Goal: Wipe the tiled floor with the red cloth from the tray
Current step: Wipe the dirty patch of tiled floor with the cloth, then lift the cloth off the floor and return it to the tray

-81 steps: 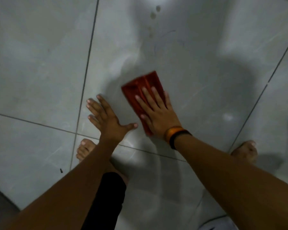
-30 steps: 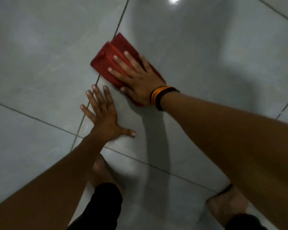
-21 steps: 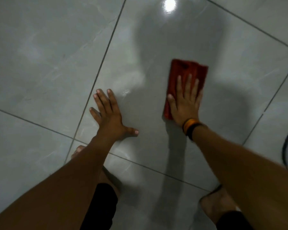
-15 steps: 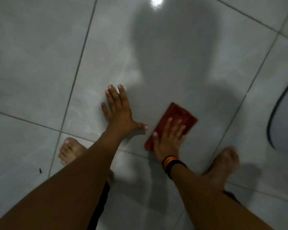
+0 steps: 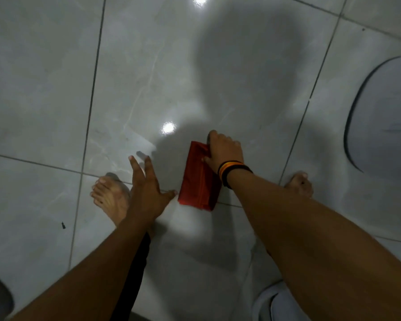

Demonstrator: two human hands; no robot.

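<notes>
Glossy grey tiled floor (image 5: pixel 44 77) with dark grout lines and lamp glare. Right hand (image 5: pixel 223 150) grips the folded red cloth (image 5: pixel 198 181); left hand (image 5: pixel 146 188) is spread open.

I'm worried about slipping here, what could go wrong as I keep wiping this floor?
The glossy tiled floor mirrors the lights and may be wet, so the bare left foot could slide. The right hand grips only the far end of the folded red cloth, so the near end may bunch. The left hand is spread near the floor; if it bears weight, it might skid.
</notes>
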